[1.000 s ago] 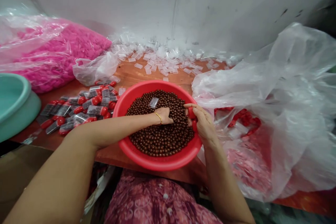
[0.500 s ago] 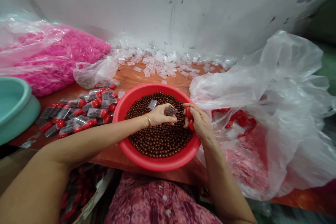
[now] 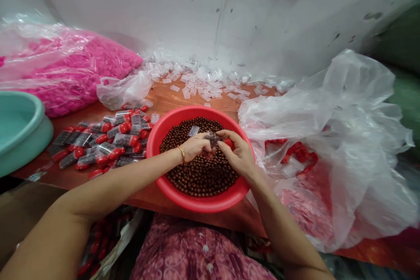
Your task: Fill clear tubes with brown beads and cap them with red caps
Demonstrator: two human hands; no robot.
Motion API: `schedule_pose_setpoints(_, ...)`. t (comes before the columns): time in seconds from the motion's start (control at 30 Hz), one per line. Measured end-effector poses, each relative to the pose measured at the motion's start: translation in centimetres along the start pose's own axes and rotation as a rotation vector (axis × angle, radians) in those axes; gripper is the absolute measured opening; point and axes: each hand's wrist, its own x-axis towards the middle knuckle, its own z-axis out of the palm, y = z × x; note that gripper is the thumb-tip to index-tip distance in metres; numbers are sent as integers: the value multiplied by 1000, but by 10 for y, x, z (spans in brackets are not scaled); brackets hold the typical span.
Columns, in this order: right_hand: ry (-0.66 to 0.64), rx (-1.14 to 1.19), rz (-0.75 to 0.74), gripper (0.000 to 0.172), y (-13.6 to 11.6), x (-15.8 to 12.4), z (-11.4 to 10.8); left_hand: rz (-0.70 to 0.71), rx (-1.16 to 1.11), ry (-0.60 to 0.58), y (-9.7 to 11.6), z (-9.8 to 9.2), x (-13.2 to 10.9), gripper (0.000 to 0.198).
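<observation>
A red basin [image 3: 205, 205] full of brown beads [image 3: 197, 179] stands in front of me. Over the beads, my left hand [image 3: 197, 146] is closed on a small clear case [image 3: 212, 139] with dark beads in it. My right hand [image 3: 239, 152] meets it from the right, its fingers closed round a red cap [image 3: 229, 143] at the case's right end. Another clear case [image 3: 193, 131] lies on the beads behind my left hand. Left of the basin is a pile of filled cases with red caps [image 3: 114, 152].
A bag of pink pieces [image 3: 88, 59] and a teal basin [image 3: 26, 140] stand at the left. Clear pieces [image 3: 210, 85] are scattered along the wall. Crumpled plastic bags [image 3: 348, 140] with red pieces cover the right side. A box of red-capped items is below the table edge.
My right hand has moved left and in to my left hand, bringing the red cap against the clear case. My left hand's fingers have closed more. The view has shifted slightly.
</observation>
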Motion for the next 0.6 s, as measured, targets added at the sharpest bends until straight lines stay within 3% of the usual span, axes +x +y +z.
schedule_pose_setpoints(0.07,2,-109,-89,23,1,1,2,-14,-2,27,1,2,0,17)
schedule_pose_setpoints(0.23,-34,-66,-35,29,3,3,-2,13,15,31,3,4,-1,18)
schedule_pose_setpoints(0.4,-73,-113,-124,21,-1,2,-5,5,45,7,5,4,-3,19)
schedule_pose_setpoints(0.5,7,-61,-61,10,-4,2,-4,40,54,-63,4,3,-4,14)
schedule_pose_setpoints(0.6,1,27,22,14,-5,2,-4,24,50,-116,2,1,-3,12)
